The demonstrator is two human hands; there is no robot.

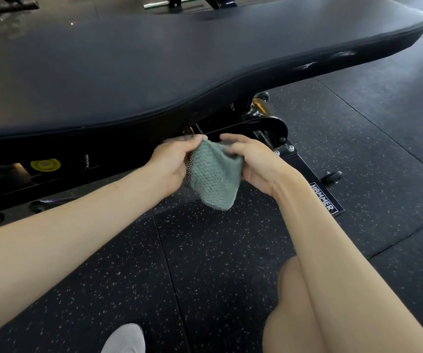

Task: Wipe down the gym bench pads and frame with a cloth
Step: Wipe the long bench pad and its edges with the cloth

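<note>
Nearest: a light shoe (125,338) at the bottom edge and a bare knee (292,296) at lower right, over the speckled black rubber floor (218,250). Both bare forearms reach forward and converge mid-frame.

The left hand (172,163) has its fingers (192,141) curled round the upper left edge of the green cloth (213,179), thumb side up. The right hand (255,161) faces it, fingers curled over the cloth's upper right corner. So both sets of fingers are closed on the cloth, which sits bunched between them.

The cloth is in the air, top gathered at the fingers and the rest hanging below the hands. Its long axis runs roughly top to bottom, with the loose tip pointing down at the floor and slightly right.

Just behind the hands is the black frame (269,123), with a HAMMER label (324,197) on the foot at right and a yellow knob (45,165) at left. Whether the cloth touches the frame cannot be told.

Above and beyond is the black bench pad (154,67), its long axis running left to right.
</note>
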